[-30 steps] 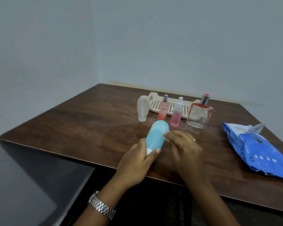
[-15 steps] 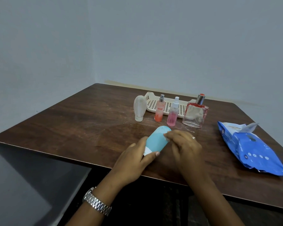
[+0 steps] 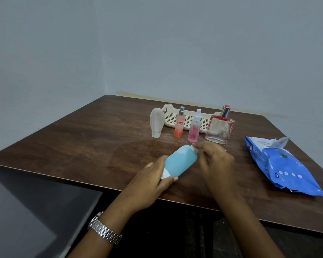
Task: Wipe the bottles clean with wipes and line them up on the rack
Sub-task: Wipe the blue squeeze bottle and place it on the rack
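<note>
A: Checking hands. Holding what?
B: Gripping blue bottle (image 3: 181, 162) at its cap end with left hand (image 3: 149, 185), fingers curled round it, likely steadying it for wiping. Pinching small white wipe (image 3: 193, 148) against bottle's far end with right hand (image 3: 214, 161).
A: Resting on counter (image 3: 101, 142)?
B: Tilting low over it. Not managing to tell contact.
A: Locating the rest?
B: Seeing four other bottles (image 3: 194, 129) standing beyond the hands, just in front of rack (image 3: 171, 117), none racked yet. Keeping wipes pack (image 3: 280, 164) right of right hand, flap open, probably for easy reach.
</note>
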